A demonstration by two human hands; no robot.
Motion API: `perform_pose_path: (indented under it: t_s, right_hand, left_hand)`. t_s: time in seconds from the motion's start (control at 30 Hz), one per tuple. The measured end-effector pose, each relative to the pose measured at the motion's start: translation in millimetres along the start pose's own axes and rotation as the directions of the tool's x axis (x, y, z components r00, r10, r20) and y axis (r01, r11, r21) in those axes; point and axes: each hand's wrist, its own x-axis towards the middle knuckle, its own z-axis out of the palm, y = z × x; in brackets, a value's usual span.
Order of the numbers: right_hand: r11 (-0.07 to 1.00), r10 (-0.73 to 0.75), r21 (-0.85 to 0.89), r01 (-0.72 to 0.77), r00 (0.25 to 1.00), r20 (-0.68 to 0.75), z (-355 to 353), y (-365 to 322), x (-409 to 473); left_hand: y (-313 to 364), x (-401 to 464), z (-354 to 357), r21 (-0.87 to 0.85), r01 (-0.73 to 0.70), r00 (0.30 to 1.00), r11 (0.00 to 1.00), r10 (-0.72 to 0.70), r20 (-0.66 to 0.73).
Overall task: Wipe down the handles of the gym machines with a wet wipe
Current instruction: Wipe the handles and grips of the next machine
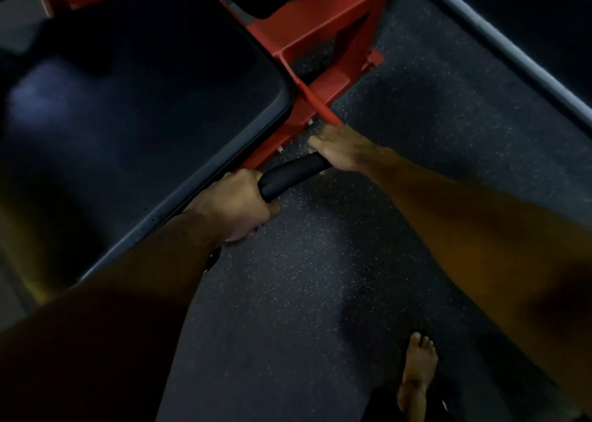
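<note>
A black padded handle (293,174) sticks out beside the seat of a red-framed gym machine (320,37). My left hand (237,203) grips the near end of the handle, fingers curled round it. My right hand (342,149) is wrapped round the far end, where the handle meets the red bar. A small pale bit of wipe (312,142) shows at my right fingertips; most of it is hidden under the hand.
The machine's large black seat pad (144,117) fills the left. Dark speckled rubber floor (304,277) lies below. A grey bar (512,46) runs diagonally at the upper right. My bare foot (416,373) stands at the bottom right.
</note>
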Motion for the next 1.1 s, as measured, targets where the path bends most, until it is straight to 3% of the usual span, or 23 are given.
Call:
perform_pose_path:
  t_s: [0.17,0.27,0.33,0.43,0.53,0.63,0.83,1.0,1.1]
  right_hand:
    - [0.999,-0.003,0.049,0.013,0.977,-0.215,-7,-54,-21]
    - [0.968,0.046,0.232,0.090,0.852,-0.521,-1,-95,-32]
    - [0.906,0.176,0.412,0.094,0.803,-0.570,8,-108,-38]
    - [0.873,0.225,0.467,0.143,0.730,-0.645,26,-98,-44]
    - [0.825,0.387,0.566,0.002,0.727,-0.567,42,-61,-34]
    - [0.655,0.607,0.740,-0.153,0.689,-0.395,59,-40,-26]
    - [0.337,0.759,0.941,0.023,0.584,-0.286,47,-80,-18]
    - [0.375,0.727,0.913,0.162,0.559,-0.398,28,-137,-30]
    - [0.458,0.662,0.868,0.191,0.579,-0.476,27,-158,-38]
  left_hand:
    - [3,-3,0,0.000,-0.015,1.000,1.000,0.015,-0.011]
    - [6,-4,-2,-0.004,-0.016,0.999,1.000,0.016,0.031]
    - [6,-5,-3,-0.009,0.010,0.999,1.000,-0.010,0.041]
    - [6,-3,0,0.004,0.000,1.000,1.000,0.000,0.022]
    - [3,-1,3,0.003,0.001,1.000,1.000,-0.001,-0.007]
    - [2,-1,3,-0.005,0.001,1.000,1.000,-0.001,-0.006]
    - [6,-4,2,0.013,-0.002,1.000,1.000,0.002,0.003]
    - [7,-4,-3,0.044,-0.012,0.999,0.999,0.010,0.050]
    - [10,-6,-5,0.145,-0.135,0.989,0.980,0.125,0.076]
